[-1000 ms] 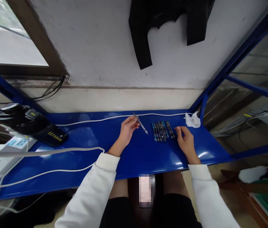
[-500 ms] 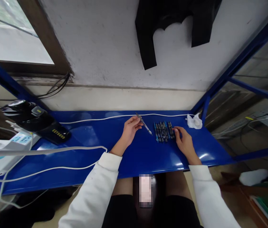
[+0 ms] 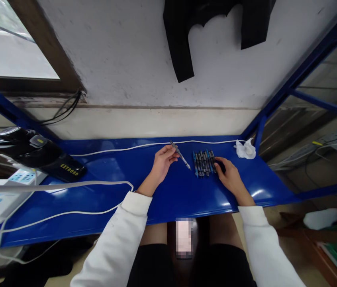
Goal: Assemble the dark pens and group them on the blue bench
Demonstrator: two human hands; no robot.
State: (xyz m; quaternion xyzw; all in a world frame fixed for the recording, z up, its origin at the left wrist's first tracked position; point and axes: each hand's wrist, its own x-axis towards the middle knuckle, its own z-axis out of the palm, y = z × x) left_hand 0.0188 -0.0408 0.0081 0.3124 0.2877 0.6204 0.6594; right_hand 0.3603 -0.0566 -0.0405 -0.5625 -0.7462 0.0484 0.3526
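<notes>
My left hand [image 3: 161, 164] is closed in a pinch on a slim grey pen [image 3: 181, 155], tilted above the blue tabletop with its pale tip pointing down to the right. To the right of that tip, several dark and blue pens [image 3: 203, 163] lie side by side in a tight row. My right hand [image 3: 228, 173] is at the right end of this row, its thumb and fingers closed about the dark end pen, which they partly hide.
A black bottle [image 3: 49, 155] and white power strips [image 3: 10, 191] stand at the left of the blue table [image 3: 168, 203]. White cables [image 3: 96, 184] run across it. A crumpled white tissue [image 3: 245, 149] lies at the back right. Blue frame posts [image 3: 259, 131] rise at the side.
My right hand has moved slightly left, in against the end of the pen row, and the row is closer together. My left hand keeps its pen in nearly the same place.
</notes>
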